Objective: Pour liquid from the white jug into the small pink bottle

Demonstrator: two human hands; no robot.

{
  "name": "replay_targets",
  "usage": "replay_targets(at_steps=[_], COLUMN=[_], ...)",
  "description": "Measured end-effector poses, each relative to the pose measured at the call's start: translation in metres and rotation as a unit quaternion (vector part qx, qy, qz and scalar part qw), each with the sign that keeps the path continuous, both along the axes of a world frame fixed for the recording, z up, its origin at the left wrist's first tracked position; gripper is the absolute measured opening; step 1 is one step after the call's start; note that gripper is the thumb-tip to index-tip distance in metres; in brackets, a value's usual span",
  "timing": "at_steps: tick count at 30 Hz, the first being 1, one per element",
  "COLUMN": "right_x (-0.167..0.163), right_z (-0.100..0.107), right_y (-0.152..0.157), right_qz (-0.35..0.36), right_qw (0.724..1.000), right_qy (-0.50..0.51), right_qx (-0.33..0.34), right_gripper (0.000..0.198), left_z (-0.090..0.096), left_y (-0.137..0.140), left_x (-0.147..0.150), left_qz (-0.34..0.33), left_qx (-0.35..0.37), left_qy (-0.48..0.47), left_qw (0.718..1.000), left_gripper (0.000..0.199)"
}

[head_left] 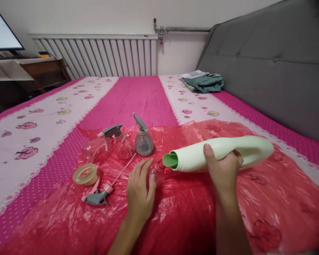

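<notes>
My right hand [224, 168] grips a pale green detergent bottle [191, 154] by its handle. The bottle lies tilted nearly level, its green pouring spout [170, 160] pointing left. Just under the spout is the open neck of a small clear spray bottle [158, 171], with my left hand [142, 182] wrapped round its body. Whether liquid flows cannot be made out. Left of that hand, a loose grey and pink trigger sprayer head [98, 196] lies with its long tube stretching up toward the other bottles.
Behind stand a grey spray bottle [144, 143] and clear spray bottles [123, 147] with trigger heads. A roll of tape [85, 174] lies at left. Red plastic sheeting [186, 205] covers the bed's near part. Folded clothes [204, 82] lie by the grey headboard [266, 63].
</notes>
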State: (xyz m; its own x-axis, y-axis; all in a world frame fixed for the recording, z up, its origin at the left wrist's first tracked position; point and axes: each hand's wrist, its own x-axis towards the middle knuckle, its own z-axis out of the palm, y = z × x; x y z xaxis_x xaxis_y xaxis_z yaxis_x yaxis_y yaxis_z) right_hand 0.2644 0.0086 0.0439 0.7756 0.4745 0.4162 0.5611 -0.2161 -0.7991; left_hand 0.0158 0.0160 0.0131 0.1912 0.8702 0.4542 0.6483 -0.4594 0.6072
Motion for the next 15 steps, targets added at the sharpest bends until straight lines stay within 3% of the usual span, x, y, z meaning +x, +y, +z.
replay_targets(at_steps=[8,15], right_x=[-0.004,-0.005], right_z=[0.009,0.010], right_y=[0.002,0.002], right_qz=[0.002,0.001], right_qw=[0.998,0.998], right_qy=[0.055,0.063], right_qx=[0.008,0.011], right_gripper=[0.086,0.083], left_z=[0.009,0.028], left_y=[0.002,0.011], left_x=[0.001,0.000], left_qz=[0.000,-0.009], left_qx=[-0.051,-0.088], left_qy=[-0.063,-0.050], left_qw=[0.997,0.995], left_gripper=[0.038,0.035])
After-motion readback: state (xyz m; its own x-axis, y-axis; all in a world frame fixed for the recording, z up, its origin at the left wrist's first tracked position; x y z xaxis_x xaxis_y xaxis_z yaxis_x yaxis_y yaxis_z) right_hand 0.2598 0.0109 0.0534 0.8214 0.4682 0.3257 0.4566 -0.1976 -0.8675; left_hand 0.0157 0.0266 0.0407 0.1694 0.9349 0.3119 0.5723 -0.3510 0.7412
